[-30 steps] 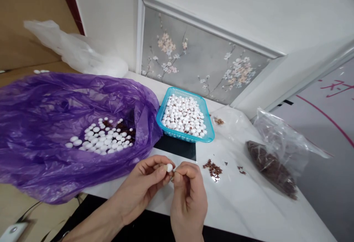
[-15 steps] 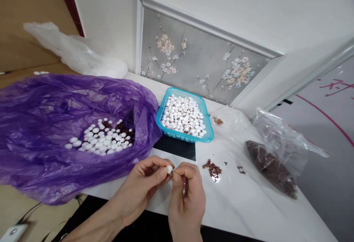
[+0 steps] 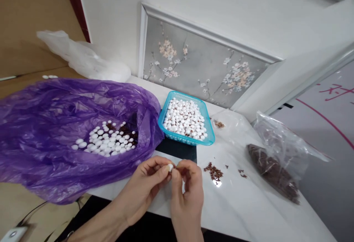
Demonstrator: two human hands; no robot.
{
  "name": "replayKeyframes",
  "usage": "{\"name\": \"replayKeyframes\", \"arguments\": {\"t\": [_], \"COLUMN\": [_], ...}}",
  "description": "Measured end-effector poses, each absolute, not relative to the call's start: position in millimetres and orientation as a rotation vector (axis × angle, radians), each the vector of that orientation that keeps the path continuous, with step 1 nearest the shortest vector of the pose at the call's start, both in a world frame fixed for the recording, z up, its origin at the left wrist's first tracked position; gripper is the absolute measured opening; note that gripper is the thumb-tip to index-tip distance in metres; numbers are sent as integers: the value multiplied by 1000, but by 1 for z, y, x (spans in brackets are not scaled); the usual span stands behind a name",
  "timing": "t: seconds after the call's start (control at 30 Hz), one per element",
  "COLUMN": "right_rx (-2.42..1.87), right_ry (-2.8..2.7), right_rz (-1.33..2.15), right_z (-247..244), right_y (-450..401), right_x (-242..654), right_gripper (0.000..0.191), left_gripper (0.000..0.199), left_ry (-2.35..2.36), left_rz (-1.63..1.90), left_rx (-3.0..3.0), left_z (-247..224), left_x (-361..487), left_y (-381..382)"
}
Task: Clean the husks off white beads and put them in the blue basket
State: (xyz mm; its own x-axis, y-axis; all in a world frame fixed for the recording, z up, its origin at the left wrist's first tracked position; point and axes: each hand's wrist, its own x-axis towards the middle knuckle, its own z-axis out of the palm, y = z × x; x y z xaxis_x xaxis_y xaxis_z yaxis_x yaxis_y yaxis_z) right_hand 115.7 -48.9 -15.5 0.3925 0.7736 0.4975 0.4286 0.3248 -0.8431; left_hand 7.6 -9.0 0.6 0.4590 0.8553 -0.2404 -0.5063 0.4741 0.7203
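Between the thumb and fingertips of my left hand (image 3: 142,185) is a small white ball (image 3: 170,167). My right hand (image 3: 188,194) is pinched against the ball's right side; whatever its fingertips hold is too small or hidden to name. Both hands are close together over the front of the white table (image 3: 235,205). Just beyond them stands a blue plastic basket (image 3: 210,138) full of white balls, with brown bits showing among them. A small heap of thin reddish-brown pieces (image 3: 214,172) lies right of my right hand.
At left a purple plastic bag (image 3: 55,103) spreads open, with loose white balls (image 3: 106,142) and dark bits inside. A clear bag of brown material (image 3: 272,173) lies at right. A framed flower picture (image 3: 190,57) leans at the back, near a translucent white bag (image 3: 91,59).
The view has shifted slightly, so things sit a little lower and further right. My right fingertips have closed in on the ball, hiding more of it. Both hands keep their pinch.
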Motion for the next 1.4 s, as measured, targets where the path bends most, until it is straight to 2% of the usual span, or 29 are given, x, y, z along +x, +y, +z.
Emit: {"name": "replayKeyframes", "arguments": {"t": [0.1, 0.33, 0.47, 0.83, 1.1, 1.17, 1.27, 1.4], "right_rx": [-1258, -1352, -1347, -1360, -1483, -1619, -1834, -1978], "right_ry": [-1076, -959, -976, -1088, -1229, -1183, -1079, -1172], "right_rz": [531, 594, 599, 590, 424, 279, 116, 126], "right_z": [-16, -25, -26, -31, -17, -18, -23, -22], "right_y": [-54, -63, -62, -62, -77, -86, -96, -95], "right_x": [121, 128, 125, 124, 149, 178, 224, 253], "right_gripper": [18, 16, 17, 19, 21, 20, 28, 26], "left_gripper": [11, 23, 16, 13, 24, 21, 18, 19], "left_ry": [608, 595, 643, 664, 783, 767, 752, 866], "left_rz": [891, 930, 951, 967, 897, 932, 1005, 1188], "left_rx": [539, 601, 679, 704, 781, 836, 898, 1311], "left_z": [2, 0, 2, 2, 11, 17, 28, 43], "left_x": [8, 5, 6, 4, 12, 17, 26, 44], "left_y": [-8, -8, -10, -12, 0, 3, 13, 41]}}
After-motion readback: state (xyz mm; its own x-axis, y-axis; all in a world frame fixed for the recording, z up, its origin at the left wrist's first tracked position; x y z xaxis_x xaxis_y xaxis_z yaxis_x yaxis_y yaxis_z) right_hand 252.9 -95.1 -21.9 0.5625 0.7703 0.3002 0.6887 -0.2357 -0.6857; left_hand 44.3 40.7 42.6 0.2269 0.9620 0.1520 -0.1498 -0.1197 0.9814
